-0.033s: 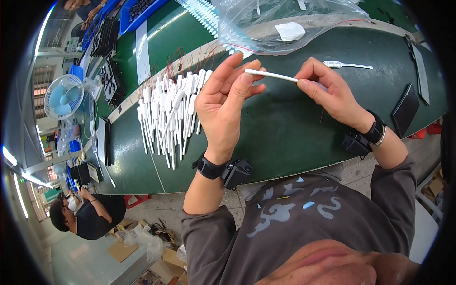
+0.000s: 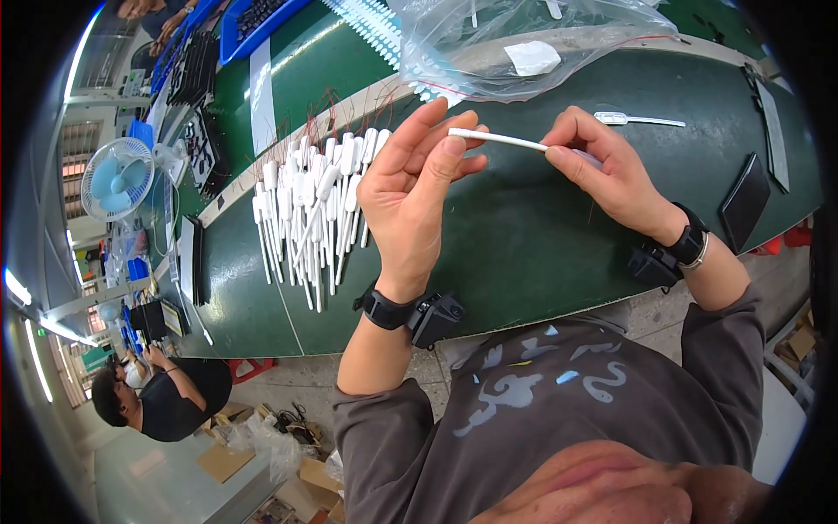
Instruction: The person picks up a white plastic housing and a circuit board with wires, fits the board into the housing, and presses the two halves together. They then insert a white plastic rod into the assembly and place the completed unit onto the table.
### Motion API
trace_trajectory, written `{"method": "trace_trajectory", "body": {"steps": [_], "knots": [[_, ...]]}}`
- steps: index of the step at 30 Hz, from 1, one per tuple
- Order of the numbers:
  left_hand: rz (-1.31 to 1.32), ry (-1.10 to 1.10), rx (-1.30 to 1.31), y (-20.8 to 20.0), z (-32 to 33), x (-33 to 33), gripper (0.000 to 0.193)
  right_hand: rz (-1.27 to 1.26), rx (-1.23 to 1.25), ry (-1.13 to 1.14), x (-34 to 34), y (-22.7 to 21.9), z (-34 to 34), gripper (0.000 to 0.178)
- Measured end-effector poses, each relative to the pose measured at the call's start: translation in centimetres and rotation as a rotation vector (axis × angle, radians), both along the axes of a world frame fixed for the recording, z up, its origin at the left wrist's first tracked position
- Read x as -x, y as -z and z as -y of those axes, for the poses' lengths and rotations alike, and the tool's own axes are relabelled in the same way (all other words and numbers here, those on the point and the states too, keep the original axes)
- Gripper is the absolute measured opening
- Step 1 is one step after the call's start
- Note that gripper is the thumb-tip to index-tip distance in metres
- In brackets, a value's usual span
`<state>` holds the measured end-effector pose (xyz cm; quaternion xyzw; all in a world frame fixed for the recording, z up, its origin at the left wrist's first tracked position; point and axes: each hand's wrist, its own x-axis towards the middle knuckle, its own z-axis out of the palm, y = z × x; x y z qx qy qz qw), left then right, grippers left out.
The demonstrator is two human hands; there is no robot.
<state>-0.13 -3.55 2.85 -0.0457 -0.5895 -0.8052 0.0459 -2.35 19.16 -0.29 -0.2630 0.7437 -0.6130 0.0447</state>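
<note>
A slender white tube [image 2: 502,138], slightly bowed, spans my two hands above the green bench. Its right part is pinched between the thumb and fingers of my right hand [image 2: 602,166], which hide that end. My left hand [image 2: 415,179], palm turned up, has its thumb tip against the tube's left end, with the fingers loosely curled behind it. Left of that hand lies a pile of white sticks with wide oblong heads [image 2: 305,201], thin red wires rising at their far side. A similar stick with a clear head [image 2: 615,118] lies beyond my right hand.
A clear plastic bag [image 2: 559,74] with a white scrap lies at the far side. A black flat object [image 2: 745,203] rests near the right edge. At left stand a fan [image 2: 116,175] and a blue tray [image 2: 253,31]. Another person [image 2: 166,397] is at lower left.
</note>
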Motion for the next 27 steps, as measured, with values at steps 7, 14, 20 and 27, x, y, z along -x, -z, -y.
{"method": "trace_trajectory", "body": {"steps": [7, 14, 20, 27], "knots": [[-0.032, -0.026, 0.036, 0.7, 0.1, 0.2, 0.033, -0.169, -0.146, 0.096, -0.5, -1.5, 0.0, 0.008], [-0.118, 0.031, 0.165, 1.3, -1.3, -0.5, 0.031, -0.37, -0.245, 0.082, -0.3, -1.5, -0.1, 0.01], [-0.373, 0.024, 0.754, 1.9, -0.7, 0.0, 0.018, -0.658, -0.428, 0.091, -0.1, -1.9, -0.7, 0.016], [-0.5, -0.01, 0.765, 1.8, -0.6, 0.1, 0.016, -0.711, -0.395, 0.06, 0.4, -1.8, -0.7, 0.018]]}}
